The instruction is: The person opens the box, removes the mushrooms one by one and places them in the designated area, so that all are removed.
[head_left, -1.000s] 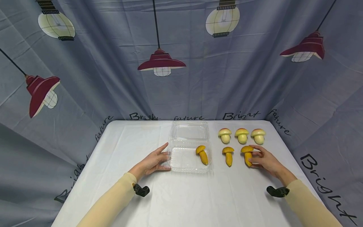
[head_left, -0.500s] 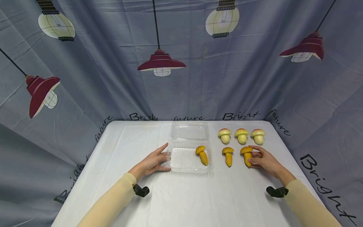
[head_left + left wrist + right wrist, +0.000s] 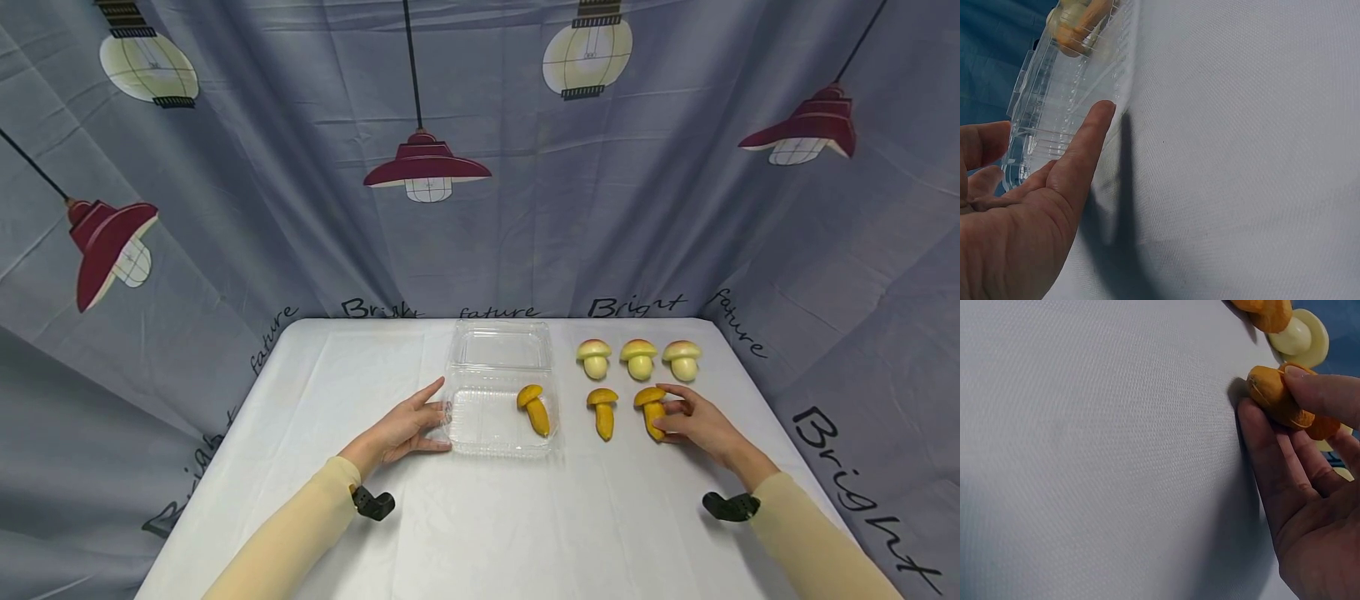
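Note:
My left hand (image 3: 405,429) is at the left side of a clear plastic clamshell box (image 3: 476,421), its fingers spread and touching the wall. In the left wrist view the thumb reaches straight along the box's near edge. Inside the box, at its right, lies an orange-yellow toy mushroom (image 3: 537,414). With the thumb and fingers of my right hand (image 3: 697,425) I pinch another orange-yellow mushroom (image 3: 649,410) by its stem; the right wrist view shows that mushroom's stem (image 3: 1272,394) close over the cloth. A third orange-yellow mushroom (image 3: 603,417) lies between it and the box.
Behind the orange row lie three pale mushrooms with yellowish caps, the middle mushroom (image 3: 639,360) among them. The box's lid (image 3: 501,346) is folded back towards the far table edge. White cloth covers the table (image 3: 510,533); a printed curtain (image 3: 495,250) hangs behind.
My right hand and the mushroom in it have shifted very slightly to the left. The left hand and the box look unmoved.

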A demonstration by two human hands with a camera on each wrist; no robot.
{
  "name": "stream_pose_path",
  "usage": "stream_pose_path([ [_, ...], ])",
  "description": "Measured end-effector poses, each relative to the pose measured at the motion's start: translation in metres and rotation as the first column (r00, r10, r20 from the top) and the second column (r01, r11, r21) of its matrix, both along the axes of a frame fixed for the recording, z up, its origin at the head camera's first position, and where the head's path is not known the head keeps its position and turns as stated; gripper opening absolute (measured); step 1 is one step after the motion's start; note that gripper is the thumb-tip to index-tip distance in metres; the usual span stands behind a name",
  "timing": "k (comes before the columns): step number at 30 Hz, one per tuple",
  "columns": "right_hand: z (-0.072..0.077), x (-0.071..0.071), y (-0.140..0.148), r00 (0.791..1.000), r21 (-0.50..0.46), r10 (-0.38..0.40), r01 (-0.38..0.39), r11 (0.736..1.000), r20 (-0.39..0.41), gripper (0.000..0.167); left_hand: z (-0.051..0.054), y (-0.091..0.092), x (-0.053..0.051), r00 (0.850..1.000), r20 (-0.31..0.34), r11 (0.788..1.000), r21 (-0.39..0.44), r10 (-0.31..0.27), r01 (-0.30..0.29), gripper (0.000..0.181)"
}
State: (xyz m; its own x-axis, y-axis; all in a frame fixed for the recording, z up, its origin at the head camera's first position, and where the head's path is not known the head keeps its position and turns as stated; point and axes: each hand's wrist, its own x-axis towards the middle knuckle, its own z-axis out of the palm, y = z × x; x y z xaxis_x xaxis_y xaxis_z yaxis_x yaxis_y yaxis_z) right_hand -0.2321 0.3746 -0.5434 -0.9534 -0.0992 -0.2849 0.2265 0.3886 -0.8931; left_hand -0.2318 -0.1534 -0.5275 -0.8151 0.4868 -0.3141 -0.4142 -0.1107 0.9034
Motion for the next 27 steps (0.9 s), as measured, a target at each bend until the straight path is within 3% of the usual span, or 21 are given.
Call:
stream_pose_path([
  [27, -0.0024, -0.0007, -0.0027, 1.000, 0.076, 0.007, -0.006, 0.997, -0.020, 0.088, 0.0028, 0.0010, 0.0009, 1.000, -0.003, 1.000, -0.003, -0.008, 0.008, 0.079],
])
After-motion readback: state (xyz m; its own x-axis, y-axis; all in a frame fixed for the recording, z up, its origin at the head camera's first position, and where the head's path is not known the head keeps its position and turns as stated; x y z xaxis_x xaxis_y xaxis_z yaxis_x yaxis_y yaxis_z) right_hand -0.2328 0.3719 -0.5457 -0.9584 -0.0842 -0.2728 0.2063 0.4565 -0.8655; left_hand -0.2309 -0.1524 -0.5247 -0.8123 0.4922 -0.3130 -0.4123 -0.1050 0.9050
